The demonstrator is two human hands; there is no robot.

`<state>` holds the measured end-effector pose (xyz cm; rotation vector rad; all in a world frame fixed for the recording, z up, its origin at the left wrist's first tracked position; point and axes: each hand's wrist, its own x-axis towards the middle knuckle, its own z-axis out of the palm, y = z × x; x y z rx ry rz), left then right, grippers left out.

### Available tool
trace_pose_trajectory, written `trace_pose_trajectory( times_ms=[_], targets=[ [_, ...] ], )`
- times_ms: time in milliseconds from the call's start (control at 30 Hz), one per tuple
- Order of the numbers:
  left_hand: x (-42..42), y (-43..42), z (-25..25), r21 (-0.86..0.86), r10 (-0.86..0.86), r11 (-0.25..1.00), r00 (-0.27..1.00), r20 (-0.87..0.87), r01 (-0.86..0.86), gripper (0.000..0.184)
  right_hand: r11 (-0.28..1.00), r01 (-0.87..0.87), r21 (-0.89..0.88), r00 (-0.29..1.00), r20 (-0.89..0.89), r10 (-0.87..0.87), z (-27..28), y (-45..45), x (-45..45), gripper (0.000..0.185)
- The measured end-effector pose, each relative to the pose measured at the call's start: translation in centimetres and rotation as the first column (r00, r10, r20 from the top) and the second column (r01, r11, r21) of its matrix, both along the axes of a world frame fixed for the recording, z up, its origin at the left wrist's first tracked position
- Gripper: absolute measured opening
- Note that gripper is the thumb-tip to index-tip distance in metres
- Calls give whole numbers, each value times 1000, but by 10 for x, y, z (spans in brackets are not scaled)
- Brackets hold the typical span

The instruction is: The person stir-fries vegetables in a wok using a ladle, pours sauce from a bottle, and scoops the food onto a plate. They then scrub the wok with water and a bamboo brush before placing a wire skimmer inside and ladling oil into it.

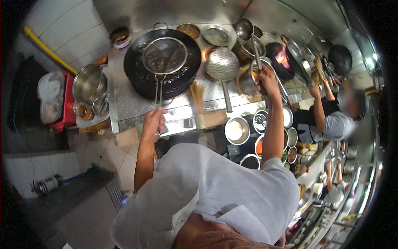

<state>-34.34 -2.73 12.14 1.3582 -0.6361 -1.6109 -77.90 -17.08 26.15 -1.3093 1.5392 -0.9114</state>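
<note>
My left hand is closed around the wire handle of a round mesh strainer. The strainer's mesh lies over a large black wok, whose contents look dark and wet. In my right hand is the long handle of a ladle, its bowl tilted up toward the back wall. Below that hand stands a metal pot, partly hidden by my hand and the ladle handle. Between my hands a perforated skimmer rests on the stove top, and a bamboo brush lies beside the wok.
Several seasoning containers stand by my right forearm. At right, a co-worker handles a wok near a flame. To the left are a steel pot, a red crate and a yellow pipe.
</note>
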Motion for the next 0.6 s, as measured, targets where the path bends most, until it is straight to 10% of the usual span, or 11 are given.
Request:
trace_pose_trajectory(
  times_ms=[133,333,367,467,567,600],
  targets=[
    [-10,-1,4,14,-11,1000,998,60,10,34,992,107,62,984,-146,-97,-22,-61,-63,13],
    [-22,-1,6,47,24,998,997,75,-28,33,974,80,212,989,-135,-52,-41,-120,-114,11],
    [-23,-2,4,50,25,998,997,78,-29,33,956,79,283,991,84,-106,-51,-134,-127,11],
    [-27,0,0,22,20,1000,999,50,-21,33,885,-30,465,847,482,-225,-61,-168,-151,15],
    [-35,1,12,31,46,998,998,53,-48,33,818,-319,478,227,877,-423,-52,-174,-152,12],
    [-36,1,14,32,49,998,997,62,-51,34,817,-325,476,229,878,-421,-52,-172,-151,12]
  ],
)
